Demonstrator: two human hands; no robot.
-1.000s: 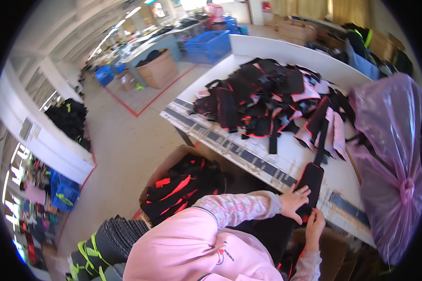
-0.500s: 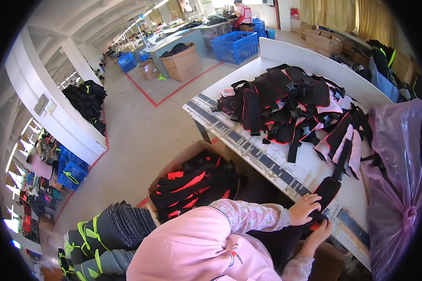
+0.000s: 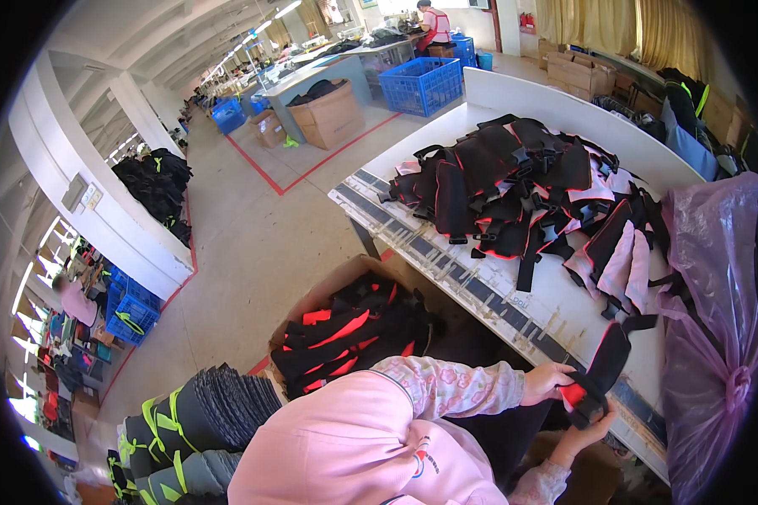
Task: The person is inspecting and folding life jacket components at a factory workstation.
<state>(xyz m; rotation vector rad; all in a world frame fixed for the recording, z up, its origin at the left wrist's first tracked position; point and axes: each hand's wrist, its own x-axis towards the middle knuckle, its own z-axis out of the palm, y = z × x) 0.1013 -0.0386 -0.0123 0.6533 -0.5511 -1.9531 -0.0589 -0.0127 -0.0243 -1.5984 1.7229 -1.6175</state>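
Close to the table's near edge, both my hands grip a black padded strap [image 3: 608,358] with red trim. Its far part tilts up over the tabletop and ends in a loose black webbing tail. My left hand [image 3: 547,383] closes on its left side, beside a patch of red. From below, my right hand [image 3: 584,433] is wrapped around the near, folded end, partly hidden by the strap. Farther back on the white table [image 3: 379,172] lies a heap of similar black straps [image 3: 488,172] with red edges, plastic buckles and pale pink parts.
A carton [image 3: 312,295] of black and red pieces stands left of the table. Stacked dark pieces tied with neon ribbon [image 3: 168,421] lie at lower left. A purple plastic bag [image 3: 716,337] hangs at the table's right. Blue crates [image 3: 421,87] and two other people are farther off.
The strap has shifted right and toward me. Its webbing tail, earlier stretched toward the heap, now bends to the right. My right hand has moved slightly right and nearer, and more red shows.
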